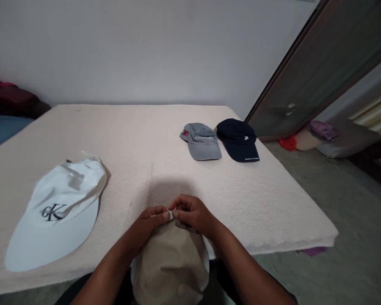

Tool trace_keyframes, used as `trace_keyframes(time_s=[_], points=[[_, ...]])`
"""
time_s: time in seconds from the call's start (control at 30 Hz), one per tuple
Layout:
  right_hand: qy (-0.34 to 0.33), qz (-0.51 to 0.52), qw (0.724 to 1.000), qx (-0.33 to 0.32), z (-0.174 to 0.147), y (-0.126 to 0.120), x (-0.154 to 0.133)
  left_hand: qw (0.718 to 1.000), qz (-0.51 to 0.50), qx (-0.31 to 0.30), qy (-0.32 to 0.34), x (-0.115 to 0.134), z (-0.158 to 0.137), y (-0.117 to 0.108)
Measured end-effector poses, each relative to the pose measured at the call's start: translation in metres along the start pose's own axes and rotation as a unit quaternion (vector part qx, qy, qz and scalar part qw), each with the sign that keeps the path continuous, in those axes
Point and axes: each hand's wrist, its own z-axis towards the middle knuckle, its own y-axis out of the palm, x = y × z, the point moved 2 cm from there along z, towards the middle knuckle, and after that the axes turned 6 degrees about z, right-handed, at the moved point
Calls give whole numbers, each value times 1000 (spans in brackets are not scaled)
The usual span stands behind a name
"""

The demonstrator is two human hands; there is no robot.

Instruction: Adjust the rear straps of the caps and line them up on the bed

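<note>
A beige cap (171,267) lies at the near edge of the cream mat (139,140), right below me. My left hand (152,220) and my right hand (190,214) meet at its far end. Both pinch a small pale strap between fingertips there. A white cap (57,212) with a dark logo rests flat on the mat to the left. A grey cap (200,140) and a navy cap (238,139) sit side by side at the far right of the mat.
A large framed glass panel (317,72) leans against the wall at right. Beyond the mat's right edge is bare grey floor (352,220) with a red object and a purple-topped item. Dark bedding (9,101) lies at far left.
</note>
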Motion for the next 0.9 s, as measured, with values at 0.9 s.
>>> trace_keyframes(time_s=[0.9], points=[[-86, 293, 932, 194, 2, -32, -21, 975, -29, 204, 87, 26, -10, -13]])
